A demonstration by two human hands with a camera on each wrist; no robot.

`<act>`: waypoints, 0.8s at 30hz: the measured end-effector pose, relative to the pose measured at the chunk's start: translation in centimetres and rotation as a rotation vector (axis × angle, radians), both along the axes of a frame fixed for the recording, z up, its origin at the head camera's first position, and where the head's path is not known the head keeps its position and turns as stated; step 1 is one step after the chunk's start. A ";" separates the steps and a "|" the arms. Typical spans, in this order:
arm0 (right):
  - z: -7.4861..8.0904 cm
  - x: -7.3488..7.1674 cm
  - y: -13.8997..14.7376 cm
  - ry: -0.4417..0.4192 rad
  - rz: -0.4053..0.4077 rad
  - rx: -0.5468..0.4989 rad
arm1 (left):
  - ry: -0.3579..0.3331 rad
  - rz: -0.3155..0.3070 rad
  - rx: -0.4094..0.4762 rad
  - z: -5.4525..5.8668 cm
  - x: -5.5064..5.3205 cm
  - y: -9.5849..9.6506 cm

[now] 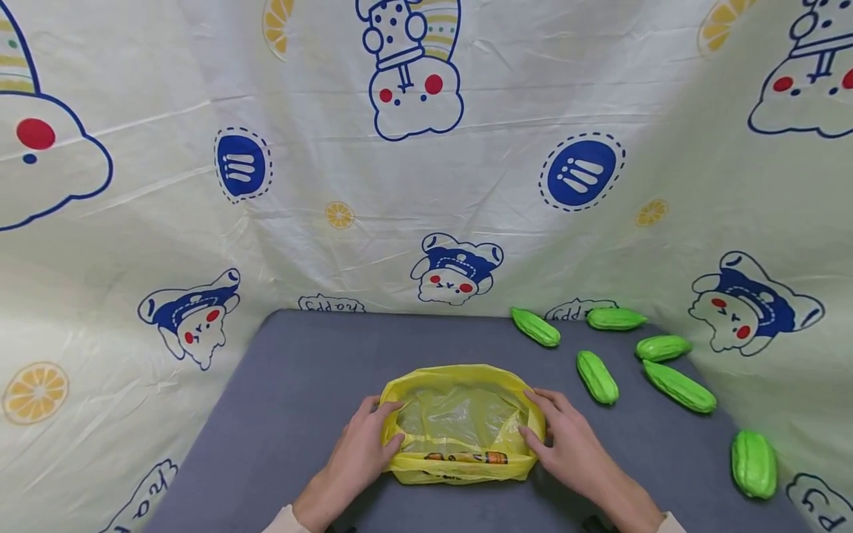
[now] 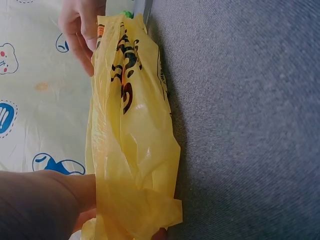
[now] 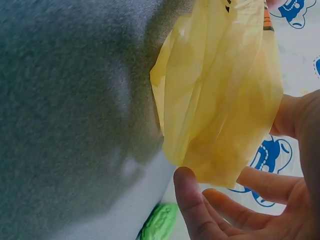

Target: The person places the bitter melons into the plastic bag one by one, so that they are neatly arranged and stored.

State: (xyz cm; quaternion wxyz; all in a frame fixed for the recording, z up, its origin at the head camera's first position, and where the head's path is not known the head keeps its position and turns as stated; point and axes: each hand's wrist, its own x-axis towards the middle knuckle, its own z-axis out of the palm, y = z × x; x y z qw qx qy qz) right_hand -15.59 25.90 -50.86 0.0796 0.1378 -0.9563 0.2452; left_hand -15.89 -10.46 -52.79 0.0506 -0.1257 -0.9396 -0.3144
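Left hand point(image 1: 363, 440) and right hand point(image 1: 568, 438) grip the yellow bag point(image 1: 460, 418), probably spreading its mouth; next move needs a wide rim.

Left sleeve point(image 1: 288, 520), one: is showing pale cream cloth, cut long. Right sleeve point(image 1: 670, 524), one: is matching it in colour and length. Left hand point(image 1: 363, 443), right hand point(image 1: 565, 438): both are appearing bare.

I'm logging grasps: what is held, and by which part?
The yellow bag, held by its open rim: the left hand at its left side, the right hand at its right.
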 end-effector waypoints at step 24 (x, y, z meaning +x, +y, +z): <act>-0.3 0.7 4.9 0.120 -0.168 -0.006 | -0.024 -0.007 0.018 -0.4 0.2 0.1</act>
